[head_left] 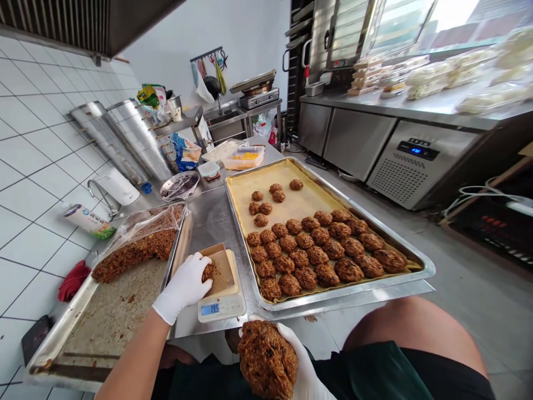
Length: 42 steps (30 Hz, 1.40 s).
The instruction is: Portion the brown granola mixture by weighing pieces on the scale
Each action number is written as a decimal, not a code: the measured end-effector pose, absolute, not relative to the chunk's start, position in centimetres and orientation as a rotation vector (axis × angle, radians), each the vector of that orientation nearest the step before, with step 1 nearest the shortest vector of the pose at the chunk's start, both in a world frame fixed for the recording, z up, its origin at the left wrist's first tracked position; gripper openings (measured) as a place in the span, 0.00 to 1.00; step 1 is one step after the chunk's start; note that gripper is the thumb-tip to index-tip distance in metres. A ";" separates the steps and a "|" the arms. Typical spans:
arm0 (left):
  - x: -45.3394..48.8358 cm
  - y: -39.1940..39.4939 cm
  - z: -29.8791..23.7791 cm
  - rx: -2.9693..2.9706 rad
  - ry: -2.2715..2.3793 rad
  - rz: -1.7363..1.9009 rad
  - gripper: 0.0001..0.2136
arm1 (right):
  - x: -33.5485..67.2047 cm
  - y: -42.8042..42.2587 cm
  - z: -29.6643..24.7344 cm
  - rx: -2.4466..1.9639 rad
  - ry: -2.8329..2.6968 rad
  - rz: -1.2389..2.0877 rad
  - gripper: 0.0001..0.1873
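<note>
My left hand (183, 288), in a white glove, pinches a small piece of brown dough (209, 271) on the paper on top of a small digital scale (221, 303) whose display reads 795. My right hand (302, 369), also gloved, cradles a big lump of the same brown dough (266, 360) low at the table's near edge, over my lap. To the right of the scale lies a large baking tray (410, 250) lined with yellowish paper and carrying several rows of shaped dough portions (310, 255).
A second metal tray (104, 319) at left holds a slab of brown dough (137, 250) under plastic film. Steel canisters (125, 139), bags, a lidded plastic box (244, 158) and a bowl crowd the table's far end. A steel counter with fridge units (412, 150) stands across the aisle.
</note>
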<state>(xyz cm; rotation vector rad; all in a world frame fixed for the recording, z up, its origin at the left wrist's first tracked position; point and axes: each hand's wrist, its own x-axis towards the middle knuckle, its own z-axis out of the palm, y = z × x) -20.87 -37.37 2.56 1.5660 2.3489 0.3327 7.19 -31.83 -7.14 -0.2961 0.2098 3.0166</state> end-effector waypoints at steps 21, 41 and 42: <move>-19.7 -37.0 4.1 0.482 1.595 1.771 0.14 | 7.0 -31.7 -6.7 -0.384 0.275 2.974 0.26; -15.3 -39.8 3.9 -0.138 1.072 2.207 0.17 | 6.6 -32.1 -7.0 -0.457 0.351 2.979 0.26; -15.2 -39.9 4.0 -0.152 1.057 2.214 0.19 | 6.6 -32.1 -7.0 -0.460 0.363 2.983 0.26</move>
